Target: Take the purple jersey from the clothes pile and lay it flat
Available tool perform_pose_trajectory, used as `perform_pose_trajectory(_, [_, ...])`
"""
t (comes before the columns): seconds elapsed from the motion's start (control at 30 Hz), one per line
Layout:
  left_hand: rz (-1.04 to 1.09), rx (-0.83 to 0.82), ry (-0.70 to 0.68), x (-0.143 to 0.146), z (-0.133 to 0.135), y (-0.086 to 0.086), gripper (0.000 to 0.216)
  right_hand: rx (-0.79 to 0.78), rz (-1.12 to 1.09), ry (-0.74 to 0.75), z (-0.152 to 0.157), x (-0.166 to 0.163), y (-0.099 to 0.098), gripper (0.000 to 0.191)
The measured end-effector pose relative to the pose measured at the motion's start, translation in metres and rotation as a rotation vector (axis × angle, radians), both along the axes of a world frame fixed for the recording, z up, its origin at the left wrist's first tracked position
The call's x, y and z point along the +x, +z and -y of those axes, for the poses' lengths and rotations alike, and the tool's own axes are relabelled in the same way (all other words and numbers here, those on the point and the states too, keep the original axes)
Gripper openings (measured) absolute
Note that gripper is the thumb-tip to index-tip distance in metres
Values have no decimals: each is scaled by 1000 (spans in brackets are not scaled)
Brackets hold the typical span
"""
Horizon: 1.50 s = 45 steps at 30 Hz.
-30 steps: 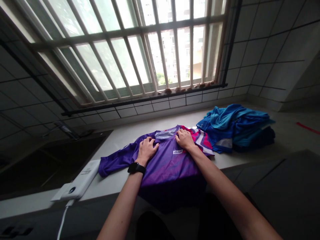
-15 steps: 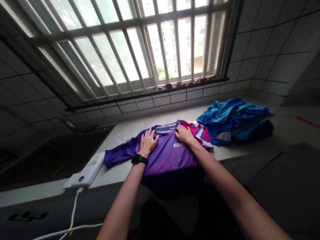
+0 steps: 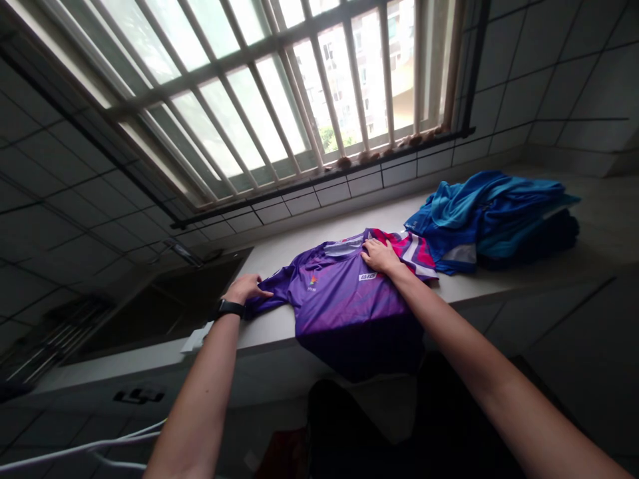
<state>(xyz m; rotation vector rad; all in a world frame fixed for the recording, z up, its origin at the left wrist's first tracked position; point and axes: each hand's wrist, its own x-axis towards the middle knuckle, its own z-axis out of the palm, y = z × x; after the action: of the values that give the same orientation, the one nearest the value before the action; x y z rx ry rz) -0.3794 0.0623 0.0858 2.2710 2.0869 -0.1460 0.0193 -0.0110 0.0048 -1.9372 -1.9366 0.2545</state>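
Observation:
A purple short-bodied view of a jersey (image 3: 344,293) lies front up on the counter, its collar toward the window and its lower part hanging over the front edge. One sleeve is purple; the other is red, white and purple. My left hand (image 3: 245,287), a dark watch on its wrist, rests on the purple sleeve with the thumb apart from the fingers. My right hand (image 3: 380,255) lies on the jersey beside the collar, on the red-sleeve side, fingers stretched out. Neither hand visibly grips the fabric.
Blue folded clothes (image 3: 499,223) are piled at the right, close to the red sleeve. A dark sink (image 3: 164,309) lies at the left. My left arm partly covers a white power strip (image 3: 197,338). White cables (image 3: 90,449) hang below. A barred window (image 3: 279,86) stands behind the counter (image 3: 272,326).
My left hand has moved left from the jersey's chest to its purple sleeve, uncovering a small chest logo. My right hand stays by the collar. The view has shifted and tilted.

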Motion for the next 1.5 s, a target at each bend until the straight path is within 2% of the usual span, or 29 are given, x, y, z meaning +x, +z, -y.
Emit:
perform_pose_trajectory(0.13, [-18, -140, -62, -6, -1, 1, 47, 14, -8, -5, -1, 1, -1, 47])
perform_pose_trajectory(0.33, [251, -115, -19, -9, -2, 2, 46, 16, -21, 8, -1, 2, -1, 47])
perform_pose_trajectory(0.4, [270, -183, -26, -11, -3, 3, 48, 18, -24, 13, -2, 2, -1, 46])
perform_pose_trajectory(0.5, [263, -257, -51, -14, -6, 5, 39, 17, -25, 10, -3, 3, -2, 46])
perform_pose_trajectory(0.67, [334, 117, 38, -16, -11, 12, 23, 17, -27, 10, -3, 2, -1, 46])
perform_pose_trajectory(0.73, [366, 164, 90, -13, -11, 17, 21, 23, -29, 10, -3, 2, -1, 46])
perform_pose_trajectory(0.8, [473, 142, 146, -7, -8, 23, 24, 28, -32, 9, -3, 2, -2, 46])
perform_pose_trajectory(0.87, [677, 79, 165, 5, -2, 31, 31, 34, -33, 7, -3, 2, -2, 45])
perform_pose_trajectory(1.0, [1090, -133, 12, 37, 16, 48, 47, 41, -29, -3, -2, 2, -3, 45])
perform_pose_trajectory(1.1, [1193, -174, -22, 61, 24, 50, 48, 35, -25, -1, -2, 2, -3, 46])
perform_pose_trajectory(1.17, [1119, -138, -20, 73, 24, 44, 44, 30, -23, -1, -2, 2, -2, 47])
perform_pose_trajectory(1.27, [857, -123, -75, 82, 18, 26, 47, 25, -26, 3, -2, 2, -1, 47])
perform_pose_trajectory(1.4, [493, -43, -53, 85, 5, 0, 55, 31, -35, 2, -1, 2, -1, 46])
perform_pose_trajectory(1.5, [326, -6, -45, 84, -5, -12, 62, 25, -44, 11, 0, 2, 0, 45])
